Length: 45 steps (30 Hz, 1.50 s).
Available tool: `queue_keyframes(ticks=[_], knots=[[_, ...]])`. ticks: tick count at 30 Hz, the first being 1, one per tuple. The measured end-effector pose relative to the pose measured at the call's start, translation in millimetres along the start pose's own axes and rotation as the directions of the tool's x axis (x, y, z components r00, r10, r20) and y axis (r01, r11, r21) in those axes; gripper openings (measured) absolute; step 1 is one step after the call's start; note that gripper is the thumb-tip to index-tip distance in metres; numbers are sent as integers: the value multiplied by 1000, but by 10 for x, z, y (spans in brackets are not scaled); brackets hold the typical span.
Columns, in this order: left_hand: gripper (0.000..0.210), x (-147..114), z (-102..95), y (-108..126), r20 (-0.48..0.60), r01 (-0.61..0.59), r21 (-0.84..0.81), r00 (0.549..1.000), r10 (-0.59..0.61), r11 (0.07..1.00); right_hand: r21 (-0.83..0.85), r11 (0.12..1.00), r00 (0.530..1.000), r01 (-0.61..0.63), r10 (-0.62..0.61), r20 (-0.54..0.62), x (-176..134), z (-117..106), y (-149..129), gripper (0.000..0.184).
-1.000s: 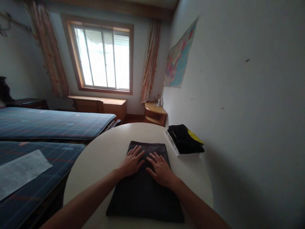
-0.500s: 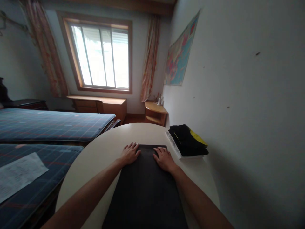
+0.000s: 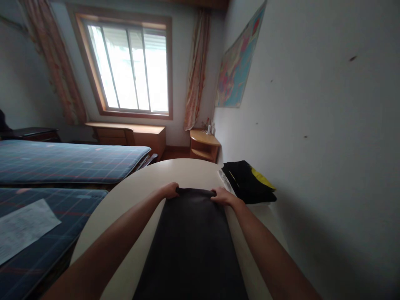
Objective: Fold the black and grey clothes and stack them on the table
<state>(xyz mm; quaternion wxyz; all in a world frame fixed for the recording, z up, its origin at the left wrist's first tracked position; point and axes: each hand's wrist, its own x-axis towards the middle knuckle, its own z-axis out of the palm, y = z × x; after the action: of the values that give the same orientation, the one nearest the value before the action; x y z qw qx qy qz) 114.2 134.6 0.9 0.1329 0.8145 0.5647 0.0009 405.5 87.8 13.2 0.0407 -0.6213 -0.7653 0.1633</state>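
Note:
A long strip of dark folded cloth [image 3: 192, 241], perhaps a garment, lies on the round white table [image 3: 121, 216] and runs toward me past the bottom of the view. My left hand [image 3: 170, 190] is closed on its far left corner. On the far right corner, my right hand [image 3: 221, 196] pinches the cloth the same way. The far edge sags slightly between the two hands and looks a little raised. Just beyond my right hand sits a stack of folded black and yellow clothes [image 3: 245, 181], with something white beneath it.
To the left are plaid mattresses [image 3: 71, 162], with a sheet of paper [image 3: 28, 229] on the nearer one. A wall [image 3: 328, 175] bounds the right side. Farther off stand a wooden desk [image 3: 146, 131] and a corner shelf [image 3: 204, 137] below a window.
Both hands, earlier lying flat on the cloth, have moved outward to its far corners and closed on them. The far edge now looks lifted and bent. The view has shifted slightly.

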Motion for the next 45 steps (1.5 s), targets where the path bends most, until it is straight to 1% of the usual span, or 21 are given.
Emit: queue_keyframes(ticks=[2, 4, 6, 8, 10, 12, 15, 17, 19, 23, 26, 29, 33, 36, 39, 42, 45], knots=[[29, 3, -38, 27, 11, 2, 2, 1000, -2, 1000, -2, 1000, 999, -31, 31, 44, 48, -67, -9, 34], [29, -13, -75, 47, 12, 6, -2, 1000, -6, 1000, -5, 999, 997, -52, 52, 63, 78, -101, -19, 28], [30, -42, -113, 59, -5, 6, -11, 1000, -6, 1000, 0, 998, 997, -55, 55, 58, 91, -118, -19, 24], [29, -75, -160, 69, -45, 5, -25, 999, -6, 1000, 11, 999, 998, -53, 52, 28, 95, -142, -10, 25], [28, -104, -230, 84, -119, 10, -43, 993, -15, 999, 28, 999, 998, -44, 45, -42, 96, -193, 0, 30], [28, -127, -331, 108, -222, 23, -69, 974, -38, 997, 45, 999, 988, -24, 31, -152, 94, -280, -2, 34], [28, -164, -524, 151, -360, 0, -119, 932, -43, 993, 59, 998, 949, 36, -16, -314, 73, -449, -31, 33], [27, -209, -653, 172, -406, -55, -151, 914, -11, 987, 57, 995, 924, 84, -56, -377, 35, -558, -52, 31], [25, -281, -759, 183, -427, -115, -183, 904, 27, 976, 57, 988, 903, 144, -108, -416, -29, -648, -61, 28], [25, -480, -867, 191, -423, -200, -256, 903, 77, 946, 66, 962, 862, 265, -206, -464, -225, -772, -53, 24], [26, -616, -879, 202, -399, -232, -296, 911, 101, 927, 108, 938, 859, 329, -249, -447, -394, -830, -67, 23], [26, -712, -873, 226, -394, -237, -287, 912, 111, 928, 146, 923, 861, 355, -263, -435, -527, -854, -104, 22], [24, -797, -865, 281, -422, -198, -202, 902, 98, 959, 179, 913, 859, 366, -257, -444, -592, -821, -136, 24], [24, -833, -853, 342, -430, -131, -112, 900, 70, 985, 207, 903, 857, 377, -255, -449, -567, -763, -145, 25], [25, -850, -842, 428, -425, -72, -12, 903, 60, 997, 238, 903, 861, 358, -221, -458, -524, -708, -165, 27], [29, -860, -837, 523, -398, -73, 77, 912, 97, 994, 258, 909, 871, 328, -186, -455, -505, -684, -186, 28], [30, -878, -841, 584, -349, -111, 134, 925, 152, 985, 254, 905, 875, 341, -206, -438, -528, -699, -188, 28]])
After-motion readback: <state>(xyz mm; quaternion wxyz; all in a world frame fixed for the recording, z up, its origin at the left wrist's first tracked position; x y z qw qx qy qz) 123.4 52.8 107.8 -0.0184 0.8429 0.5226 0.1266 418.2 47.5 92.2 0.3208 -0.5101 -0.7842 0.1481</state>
